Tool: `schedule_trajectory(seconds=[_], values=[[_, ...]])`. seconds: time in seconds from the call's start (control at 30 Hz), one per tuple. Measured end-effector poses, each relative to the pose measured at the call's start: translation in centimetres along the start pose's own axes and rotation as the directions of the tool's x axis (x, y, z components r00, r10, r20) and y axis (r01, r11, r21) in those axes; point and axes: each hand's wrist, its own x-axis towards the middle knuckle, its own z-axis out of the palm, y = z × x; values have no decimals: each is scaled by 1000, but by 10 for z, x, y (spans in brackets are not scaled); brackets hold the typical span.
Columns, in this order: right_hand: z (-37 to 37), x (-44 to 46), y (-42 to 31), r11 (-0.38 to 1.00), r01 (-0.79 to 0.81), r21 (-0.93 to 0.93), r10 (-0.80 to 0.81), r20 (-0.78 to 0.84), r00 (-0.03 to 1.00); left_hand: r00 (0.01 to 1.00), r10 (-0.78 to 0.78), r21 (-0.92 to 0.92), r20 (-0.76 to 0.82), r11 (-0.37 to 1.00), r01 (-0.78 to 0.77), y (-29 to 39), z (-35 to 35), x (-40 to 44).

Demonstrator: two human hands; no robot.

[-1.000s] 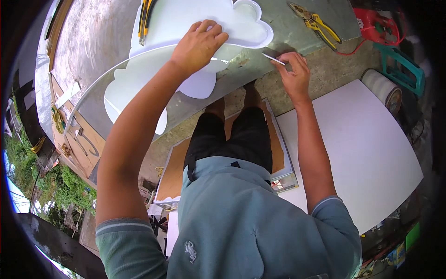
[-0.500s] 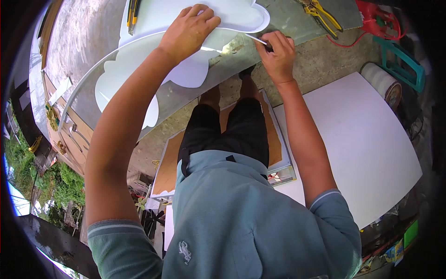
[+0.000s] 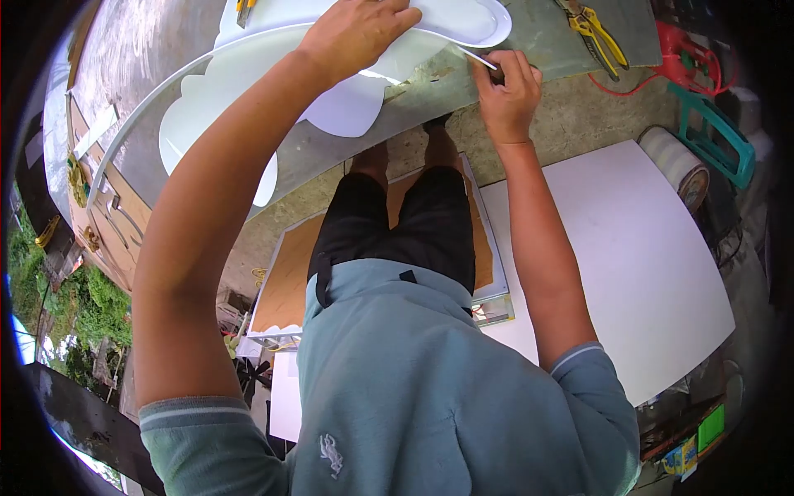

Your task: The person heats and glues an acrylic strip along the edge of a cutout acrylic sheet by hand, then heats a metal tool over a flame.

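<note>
My left hand [image 3: 360, 37] is at the top, fingers bent over the edge of a white scalloped panel with a raised rim [image 3: 488, 29]. A long, thin white strip [image 3: 178, 83] arcs from the left up to that hand. To the right, my right hand [image 3: 509, 91] is closed around the tip of a narrow white strip [image 3: 473, 56] and something small and dark. Whether both lengths are one strip is hidden by my left hand. Below the arc lie white scalloped cut-outs [image 3: 351, 107] on the grey table [image 3: 318, 157]. A yellow utility knife [image 3: 244, 11] rests on the panel.
Yellow-handled pliers or snips [image 3: 602, 41] lie at the table's right end. Beyond are a red tool with a cord [image 3: 695, 62], a teal stool [image 3: 718, 140] and a roll [image 3: 674, 161]. A large white sheet [image 3: 612, 256] is beside my right arm, with a brown-topped frame [image 3: 285, 273] by my legs.
The view has shifted, so the panel and both hands appear farther right, the left hand also higher. Both hands keep nearly the same grip.
</note>
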Motion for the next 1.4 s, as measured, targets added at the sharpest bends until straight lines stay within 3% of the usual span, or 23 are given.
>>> schedule_trajectory(seconds=[0.37, 0.57, 0.9, 0.97, 1.4], values=[[-8, 2, -1, 1000, 0, 7, 0, 67, 998, 1000, 28, 13, -5, 1000, -28, -4, 2, 3], [-1, 1, 1, 999, 31, -10, -31, -5, 1000, 999, 32, 8, -12, 999, -32, -5, 1, 5], [-6, -4, -1, 998, 56, -2, -56, 19, 998, 999, 39, -6, 24, 999, -38, -7, -2, 8], [-10, -6, 1, 997, 44, 65, -48, 63, 997, 998, 42, -10, 36, 999, -42, -8, -2, 7], [-5, 5, -4, 1000, 20, -8, -19, 46, 999, 999, 30, 18, 37, 999, -31, -6, -2, 9]])
